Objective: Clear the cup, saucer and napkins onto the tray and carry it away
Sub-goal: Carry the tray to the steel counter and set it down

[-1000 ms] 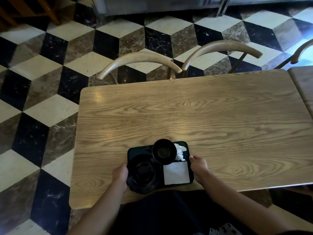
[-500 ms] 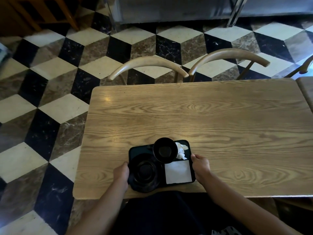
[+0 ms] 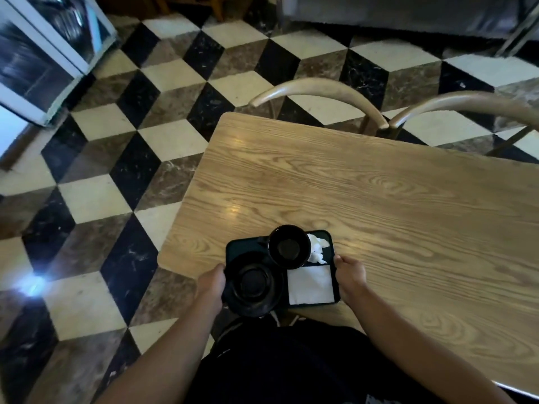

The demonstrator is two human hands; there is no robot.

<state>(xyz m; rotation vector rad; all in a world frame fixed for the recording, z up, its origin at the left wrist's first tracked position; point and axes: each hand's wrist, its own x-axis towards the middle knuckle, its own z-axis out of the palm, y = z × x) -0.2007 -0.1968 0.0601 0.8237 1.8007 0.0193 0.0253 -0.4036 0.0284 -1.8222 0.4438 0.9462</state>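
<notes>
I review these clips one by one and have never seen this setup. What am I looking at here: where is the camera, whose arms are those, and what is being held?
There is no machine here. The camera sits on a person's head and looks forward and down, so the two bare arms coming in from the bottom are that person's own. The left hand and right hand grip opposite sides of a dark tray at the near edge of a wooden table. On the tray sit a black cup, a black saucer beside it, a crumpled napkin and a flat white napkin. Two chair backs show beyond the table, above a chequered floor.
</notes>
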